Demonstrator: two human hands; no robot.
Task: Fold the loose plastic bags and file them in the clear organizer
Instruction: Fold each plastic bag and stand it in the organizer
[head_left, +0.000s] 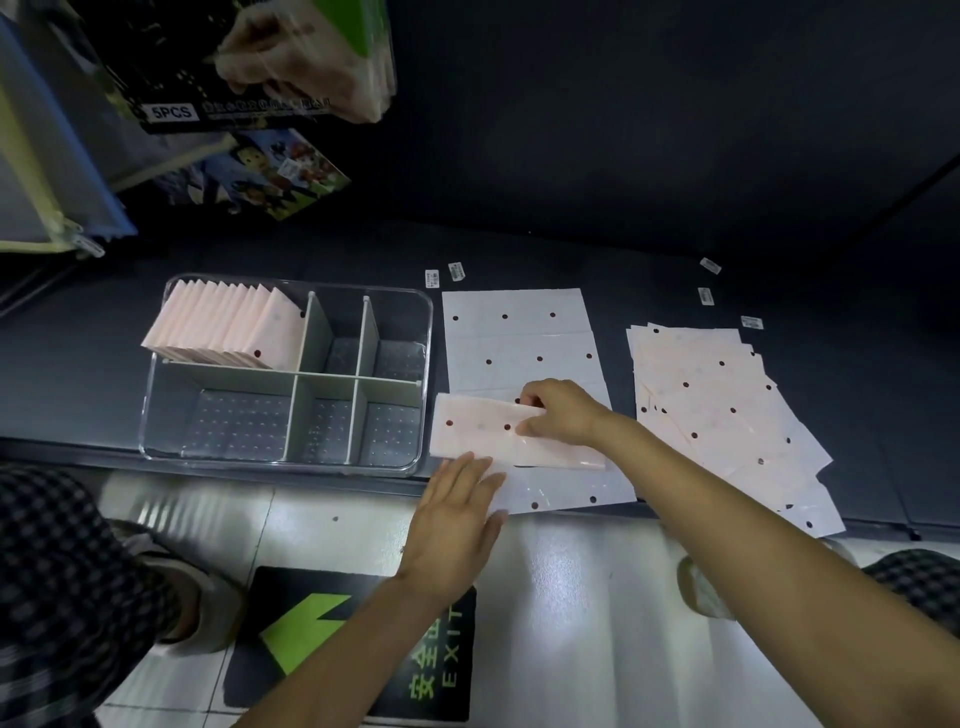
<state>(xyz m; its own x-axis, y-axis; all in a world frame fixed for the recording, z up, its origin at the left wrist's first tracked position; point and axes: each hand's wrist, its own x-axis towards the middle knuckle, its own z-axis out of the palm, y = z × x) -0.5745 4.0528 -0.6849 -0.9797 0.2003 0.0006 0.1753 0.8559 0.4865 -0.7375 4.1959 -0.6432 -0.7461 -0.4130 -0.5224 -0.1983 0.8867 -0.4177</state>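
A pale pink plastic bag with dark dots lies spread flat on the dark shelf, right of the clear organizer. Its near part is folded into a strip. My right hand pinches the strip's upper edge at the middle. My left hand lies flat, fingers apart, on the strip's near left corner. Several folded pink bags stand filed in the organizer's back left compartment. A loose pile of flat bags lies to the right.
Small white labels lie on the shelf behind the bags. Packaged goods hang at the upper left. The shelf's front edge runs below the organizer. On the tiled floor lies a green EXIT sign, with shoes either side.
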